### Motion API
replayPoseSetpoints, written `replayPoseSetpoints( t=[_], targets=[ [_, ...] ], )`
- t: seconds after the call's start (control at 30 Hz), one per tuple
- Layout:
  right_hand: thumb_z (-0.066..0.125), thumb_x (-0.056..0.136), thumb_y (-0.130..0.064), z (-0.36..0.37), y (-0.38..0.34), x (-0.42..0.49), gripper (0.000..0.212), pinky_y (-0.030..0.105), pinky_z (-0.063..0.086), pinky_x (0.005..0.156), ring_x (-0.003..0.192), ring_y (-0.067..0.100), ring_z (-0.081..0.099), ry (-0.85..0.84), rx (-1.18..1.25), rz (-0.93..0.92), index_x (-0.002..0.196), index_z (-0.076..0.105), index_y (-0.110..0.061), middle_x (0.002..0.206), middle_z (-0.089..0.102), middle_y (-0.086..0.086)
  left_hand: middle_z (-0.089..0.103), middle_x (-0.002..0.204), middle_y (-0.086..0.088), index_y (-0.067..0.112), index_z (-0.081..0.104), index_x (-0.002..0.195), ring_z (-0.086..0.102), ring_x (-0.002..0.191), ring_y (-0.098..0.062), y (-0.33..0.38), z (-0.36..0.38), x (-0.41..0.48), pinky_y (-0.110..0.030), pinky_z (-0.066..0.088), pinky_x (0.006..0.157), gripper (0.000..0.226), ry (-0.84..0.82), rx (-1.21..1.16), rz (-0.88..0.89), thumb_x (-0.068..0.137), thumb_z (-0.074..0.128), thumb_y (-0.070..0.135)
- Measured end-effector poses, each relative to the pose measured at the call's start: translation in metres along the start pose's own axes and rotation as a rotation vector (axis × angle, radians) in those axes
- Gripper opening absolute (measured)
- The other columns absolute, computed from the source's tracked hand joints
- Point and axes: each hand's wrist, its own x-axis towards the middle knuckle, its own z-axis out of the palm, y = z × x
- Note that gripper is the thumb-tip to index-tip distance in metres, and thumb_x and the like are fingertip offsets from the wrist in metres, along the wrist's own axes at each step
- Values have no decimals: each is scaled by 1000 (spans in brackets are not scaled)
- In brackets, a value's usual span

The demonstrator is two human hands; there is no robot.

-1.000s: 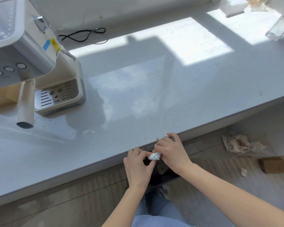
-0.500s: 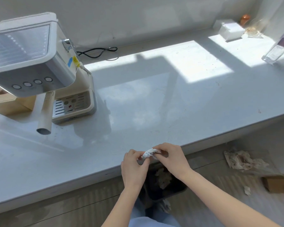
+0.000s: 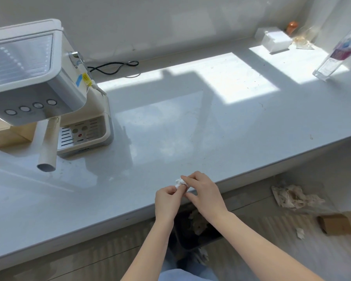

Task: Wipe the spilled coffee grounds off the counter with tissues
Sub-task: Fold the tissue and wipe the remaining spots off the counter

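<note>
A small crumpled white tissue (image 3: 179, 182) is pinched between my left hand (image 3: 167, 199) and my right hand (image 3: 204, 191), just above the front edge of the pale grey counter (image 3: 190, 126). Both hands have their fingertips closed on the wad. A few dark specks of coffee grounds (image 3: 261, 104) are scattered thinly over the right half of the counter. A white tissue box (image 3: 276, 41) stands at the far right back, by the wall.
A cream coffee machine (image 3: 39, 88) with its drip tray stands at the left, its black cable (image 3: 114, 67) behind it. A clear bottle (image 3: 338, 51) stands far right. Below the counter edge sit a dark bin (image 3: 193, 232), crumpled brown paper (image 3: 292, 196) and a small cardboard box (image 3: 335, 224).
Both hands rose from below the counter edge to above it, still working the tissue wad between them. The view tilted up, bringing more of the coffee machine and back wall into sight.
</note>
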Motion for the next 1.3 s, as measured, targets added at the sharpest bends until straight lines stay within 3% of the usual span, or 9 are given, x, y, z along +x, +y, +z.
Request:
replayPoseSetpoints(
  t=[0.1,0.2,0.33,0.4,0.47,0.7,0.97,1.13,1.3],
  targets=[
    [63,87,-16,-3,9,1,34,30,47,76,93,17,54,11,-4,20,121,63,-21,101,60,-2,51,50,10,18,65,51,45,53,-7,9,1,0,-17,34,53,46,-109,46,-70,93,50,27],
    [62,88,-17,-10,11,10,31,31,47,74,86,19,57,26,-22,-7,119,65,-21,98,62,-1,51,61,8,25,61,66,47,62,-10,20,3,2,-20,33,51,35,-170,52,-91,96,43,31],
    [64,86,-11,-35,44,31,28,35,44,70,81,30,58,100,-159,20,113,68,-14,96,64,8,57,118,5,27,60,114,51,114,-17,13,-9,21,-32,40,91,25,48,502,444,95,44,31],
    [62,88,-11,-49,74,33,29,32,41,71,90,30,57,117,-246,115,116,67,-14,104,62,9,34,148,5,28,42,137,26,138,-19,5,-25,38,-42,19,109,42,197,844,610,96,42,34],
    [61,90,-14,-55,93,30,29,31,39,72,93,30,56,110,-312,165,118,66,-15,107,60,9,13,157,6,31,25,145,5,145,-18,-6,-44,58,-47,3,113,49,203,1042,560,97,33,38],
    [82,64,-3,-16,51,14,33,38,50,73,58,25,55,107,-425,-33,95,73,-12,75,61,6,3,158,7,31,9,148,-5,145,-14,-41,-64,76,-48,-2,114,52,194,1173,493,98,17,38],
    [85,60,-7,8,37,5,42,48,48,91,63,18,59,140,-486,-150,97,72,-22,77,60,0,7,158,9,32,14,148,-2,145,-12,-39,-63,74,-46,-1,115,51,210,1140,486,98,23,37],
    [79,72,-12,-16,57,11,32,44,42,86,72,20,58,245,-498,92,101,69,-22,80,59,1,4,158,10,33,12,148,-4,144,-11,-41,-64,76,-46,-2,115,51,205,1131,494,98,20,39],
    [85,58,-8,49,-3,5,54,36,47,74,71,15,57,104,-390,-108,105,67,-27,83,58,-2,4,158,10,33,11,148,-3,145,-11,-41,-63,75,-47,0,115,51,206,1127,492,98,20,39]
  ],
)
